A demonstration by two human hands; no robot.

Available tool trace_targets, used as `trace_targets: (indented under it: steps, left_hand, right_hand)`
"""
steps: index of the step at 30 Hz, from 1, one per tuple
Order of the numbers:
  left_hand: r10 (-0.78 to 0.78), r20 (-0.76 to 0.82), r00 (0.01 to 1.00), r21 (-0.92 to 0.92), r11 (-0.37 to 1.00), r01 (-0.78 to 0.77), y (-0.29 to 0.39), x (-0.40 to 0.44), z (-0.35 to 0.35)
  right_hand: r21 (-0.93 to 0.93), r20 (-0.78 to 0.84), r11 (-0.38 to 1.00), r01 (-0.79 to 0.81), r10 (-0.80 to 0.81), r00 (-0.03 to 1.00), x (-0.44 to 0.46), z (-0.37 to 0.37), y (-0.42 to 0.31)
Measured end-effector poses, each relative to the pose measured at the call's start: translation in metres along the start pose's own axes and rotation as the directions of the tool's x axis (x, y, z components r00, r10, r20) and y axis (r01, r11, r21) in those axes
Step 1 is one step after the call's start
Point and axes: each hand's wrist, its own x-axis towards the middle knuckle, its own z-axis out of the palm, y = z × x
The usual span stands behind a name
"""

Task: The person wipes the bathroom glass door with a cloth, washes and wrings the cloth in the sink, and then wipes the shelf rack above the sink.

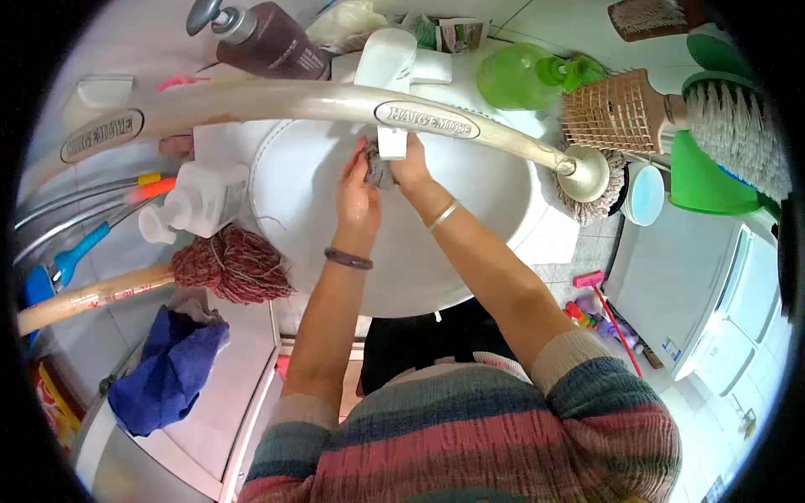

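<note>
Over the white washbasin, both hands meet under the white tap, with a bunched grey cloth between them. My left hand is on the cloth's left side, its fingers bent against it. My right hand closes on it from the right, partly hidden by the tap. A pale pole marked HAIGEMUYE passes across the view above the basin and covers part of the tap. A stringy mop head is at its right end.
A brown pump bottle and a green bottle stand behind the basin. On the left are a white bottle, a red string mop and a blue cloth. Brushes and a green bucket are at right.
</note>
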Motion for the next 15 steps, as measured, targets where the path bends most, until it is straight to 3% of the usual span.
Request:
trace_targets:
  steps: [1,2,4,5,7,8,10,11,15]
  left_hand:
    - [0.164,-0.011,0.986,0.209,0.965,-0.159,0.009,-0.002,0.011]
    - [0.15,-0.032,0.988,0.236,0.962,-0.139,0.015,-0.001,0.013]
    - [0.218,0.021,0.976,0.248,0.944,-0.216,0.013,0.011,0.006]
    - [0.081,-0.058,0.995,0.115,0.991,-0.074,0.01,0.01,0.001]
    - [-0.226,-0.162,0.961,-0.174,0.965,0.197,0.023,-0.013,0.021]
    - [-0.259,-0.106,0.96,-0.205,0.95,0.234,0.021,-0.012,0.016]
    - [-0.316,0.022,0.948,-0.264,0.913,0.311,0.008,-0.001,0.0]
    - [-0.308,0.202,0.93,-0.278,0.892,0.356,0.006,0.003,-0.013]
    - [-0.217,0.002,0.976,-0.209,0.955,0.212,-0.001,-0.007,-0.009]
  right_hand:
    - [0.424,0.036,0.901,-0.091,0.083,0.996,-0.006,0.005,-0.007]
    - [0.422,0.258,0.82,-0.387,0.3,0.918,-0.016,-0.008,-0.018]
    - [0.267,0.232,0.805,-0.53,0.48,0.846,-0.018,-0.01,-0.016]
    - [0.432,0.148,0.8,-0.417,0.394,0.907,-0.019,-0.006,-0.008]
    - [0.325,0.107,0.929,-0.179,0.152,0.983,-0.028,0.0,-0.015]
    - [0.268,0.098,0.962,-0.056,0.031,0.995,-0.036,0.003,-0.015]
    - [-0.152,0.144,0.939,0.31,-0.289,0.946,-0.049,0.008,-0.007]
    - [-0.19,0.104,0.922,0.337,-0.322,0.941,-0.048,0.01,-0.006]
    - [-0.329,-0.036,0.852,0.407,-0.441,0.897,-0.046,0.022,0.002]
